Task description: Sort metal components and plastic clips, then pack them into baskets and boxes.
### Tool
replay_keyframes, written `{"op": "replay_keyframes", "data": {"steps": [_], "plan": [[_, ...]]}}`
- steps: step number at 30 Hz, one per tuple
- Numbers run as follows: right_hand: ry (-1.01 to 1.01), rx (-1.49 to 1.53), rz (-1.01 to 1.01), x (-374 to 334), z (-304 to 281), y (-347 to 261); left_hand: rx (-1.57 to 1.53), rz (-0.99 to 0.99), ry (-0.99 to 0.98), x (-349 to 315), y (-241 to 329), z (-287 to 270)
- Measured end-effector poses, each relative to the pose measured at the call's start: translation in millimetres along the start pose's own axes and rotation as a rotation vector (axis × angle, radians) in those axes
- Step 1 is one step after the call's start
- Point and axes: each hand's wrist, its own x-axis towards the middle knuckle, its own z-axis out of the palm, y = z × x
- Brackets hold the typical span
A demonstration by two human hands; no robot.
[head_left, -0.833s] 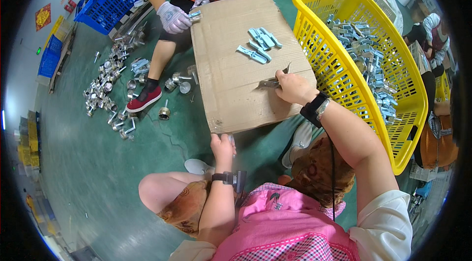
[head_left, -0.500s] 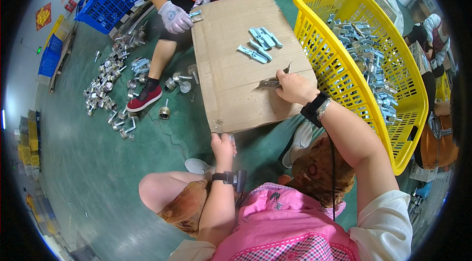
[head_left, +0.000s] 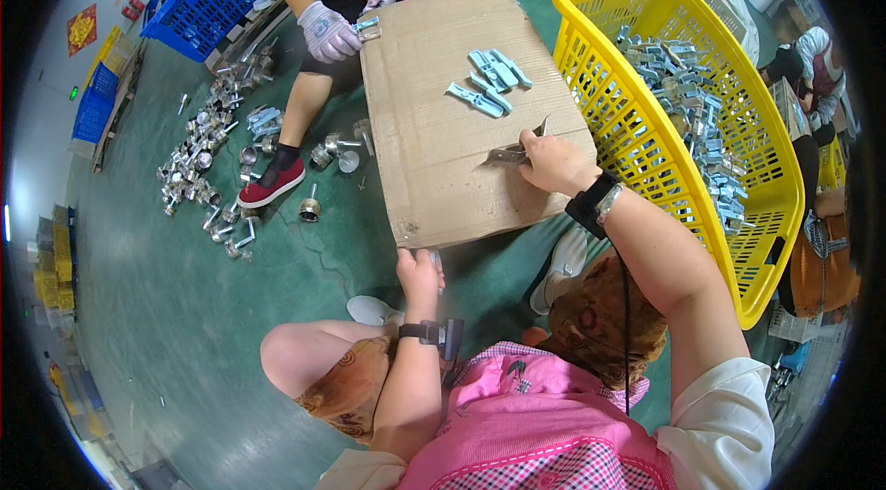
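Note:
A large flat cardboard sheet (head_left: 443, 158) lies raised in front of me. Over its right part, my right hand (head_left: 554, 161) closes round a dark metal piece (head_left: 508, 154) with two flat arms set at an angle; the fingers hide its middle. Just beyond lie several light-blue metal clips (head_left: 494, 79), loosely grouped on the cardboard. My left hand (head_left: 420, 272) is closed at the near left corner of the sheet. A bit of grey shows by its fingers, but what it holds is hidden.
To the right stands a yellow basket (head_left: 637, 130) full of light-blue clips (head_left: 697, 121). Opposite sits a person whose gloved hand (head_left: 329, 33) holds a clip (head_left: 366, 26) at the cardboard's far left corner. Metal cup-shaped parts (head_left: 198, 149) litter the green floor at left; a blue crate (head_left: 208, 5) stands behind.
Almost nothing differs. Both my hands keep their places, and the gloved hand opposite still has its clip at the cardboard's corner.

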Motion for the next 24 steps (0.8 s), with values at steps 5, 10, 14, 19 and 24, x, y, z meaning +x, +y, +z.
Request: {"op": "replay_keyframes", "data": {"steps": [5, 10, 14, 19, 24], "plan": [[0.008, -0.002, -0.007, 0.3, 0.9, 0.6, 0.007, -0.016, 0.012, 0.4, -0.4, 0.6], [0.014, -0.01, -0.006, 0.7, 2.7, 1.7, 0.006, -0.017, 0.007, -1.1, 1.7, 1.3], [0.017, -0.01, -0.011, 2.6, 5.1, 3.2, 0.003, -0.008, -0.001, 1.2, -2.1, -0.7], [0.03, -0.007, -0.018, 2.1, 5.9, 3.9, -0.009, -0.005, 0.004, 0.1, -1.0, 0.6], [0.028, -0.011, -0.032, 3.1, 6.1, 4.4, 0.011, -0.019, -0.012, 2.9, -3.8, -3.0]]}}
